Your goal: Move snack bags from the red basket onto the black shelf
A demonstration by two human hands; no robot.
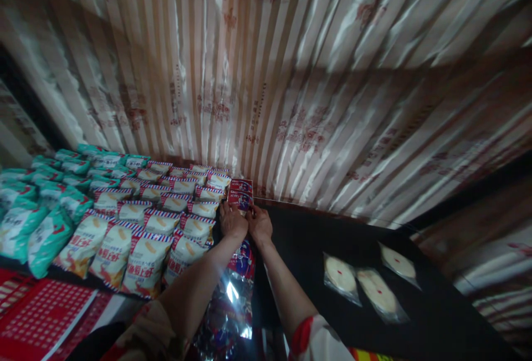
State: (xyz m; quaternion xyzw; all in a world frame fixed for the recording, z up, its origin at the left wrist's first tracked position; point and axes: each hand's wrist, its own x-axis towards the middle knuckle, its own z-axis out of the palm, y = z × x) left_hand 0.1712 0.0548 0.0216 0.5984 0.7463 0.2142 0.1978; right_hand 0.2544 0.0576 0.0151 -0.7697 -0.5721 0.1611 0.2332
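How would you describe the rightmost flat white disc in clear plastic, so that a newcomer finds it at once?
Below the pale, ribbed backdrop with dark red print, find the black tabletop. To the right of the person's right hand lie three flat white discs in clear plastic. The wanted disc is farthest right and lies closest to the backdrop.

Red-and-blue packets | glossy, printed | flat, in a row | black table, far edge

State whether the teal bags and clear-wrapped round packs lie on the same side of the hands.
No, the teal bags lie left of the left hand, while the clear-wrapped packs lie right of the right hand.
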